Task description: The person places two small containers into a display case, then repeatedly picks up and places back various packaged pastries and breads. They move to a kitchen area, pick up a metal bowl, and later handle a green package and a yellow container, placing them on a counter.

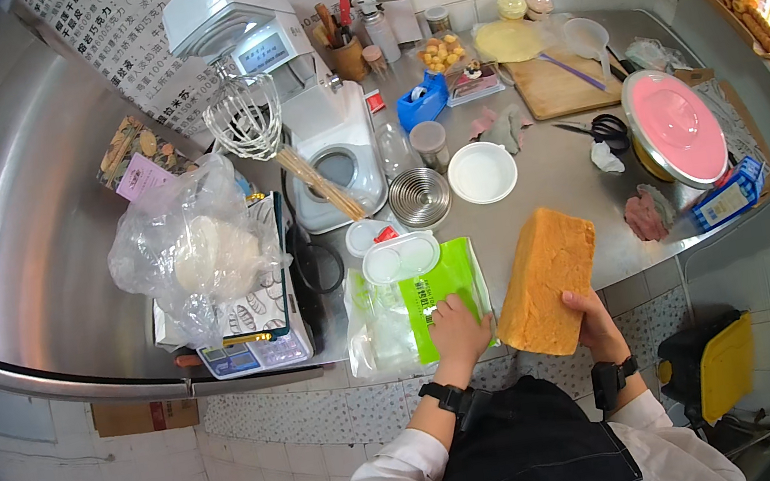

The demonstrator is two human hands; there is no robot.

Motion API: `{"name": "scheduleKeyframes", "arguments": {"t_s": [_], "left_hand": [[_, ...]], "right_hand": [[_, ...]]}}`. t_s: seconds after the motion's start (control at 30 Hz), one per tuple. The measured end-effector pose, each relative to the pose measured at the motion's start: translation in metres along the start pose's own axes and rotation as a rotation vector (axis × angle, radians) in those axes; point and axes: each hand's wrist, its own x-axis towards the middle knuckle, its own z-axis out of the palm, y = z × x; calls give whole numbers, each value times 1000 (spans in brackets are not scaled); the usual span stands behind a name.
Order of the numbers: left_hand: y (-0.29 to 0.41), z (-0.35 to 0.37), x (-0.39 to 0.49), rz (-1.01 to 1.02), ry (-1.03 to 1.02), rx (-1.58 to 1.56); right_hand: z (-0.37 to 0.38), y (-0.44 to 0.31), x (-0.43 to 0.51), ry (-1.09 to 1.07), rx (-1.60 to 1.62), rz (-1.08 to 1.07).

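A long rectangular loaf of bread (547, 283) with a golden-brown crust is held at its right side by my right hand (597, 321); the thumb lies on top and the other fingers are hidden beneath or behind it. My left hand (460, 330) rests palm down, fingers spread, on a green and clear plastic bread bag (464, 270) that lies flat near the table's front edge and bears writing. The loaf's lower end sits just right of the bag. On the bag's upper part lies a translucent plastic lid (401, 258).
A stand mixer (307, 118) with a wire whisk is at the back left. Nested ring cutters (419, 197) and a white bowl (482, 173) sit beyond the bag. Scissors (607, 130) and a pink-lidded bowl (674, 126) are right. A bagged dough-like mass (216, 258) stands left.
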Motion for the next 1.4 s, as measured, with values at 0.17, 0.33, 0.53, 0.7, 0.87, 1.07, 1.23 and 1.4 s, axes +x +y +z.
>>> {"name": "scheduleKeyframes", "arguments": {"t_s": [0.17, 0.33, 0.53, 0.7, 0.87, 1.07, 1.23, 1.4], "left_hand": [[-44, -12, -16, -3, 399, -108], [-170, -6, -25, -483, 478, -40], [-214, 21, -41, -293, 293, -535], [-177, -6, -81, -474, 143, -1188], [-151, -18, -106, -366, 115, -1286], [-129, -14, -116, -265, -16, -1406], [-97, -28, -103, -47, -147, -1374], [-12, -52, -111, 328, -400, -1385]], "right_hand": [[1, 1, 1, -2, 18, 44], [-13, -1, -5, 13, 111, 144], [-26, 8, -17, 49, 187, 121], [-34, -1, -29, 64, 155, 143], [-48, -21, -63, 98, 207, -5], [-61, -27, -161, 299, 166, -326], [-37, 6, -256, 612, 225, -644], [-10, 50, -381, 676, 282, -930]]}}
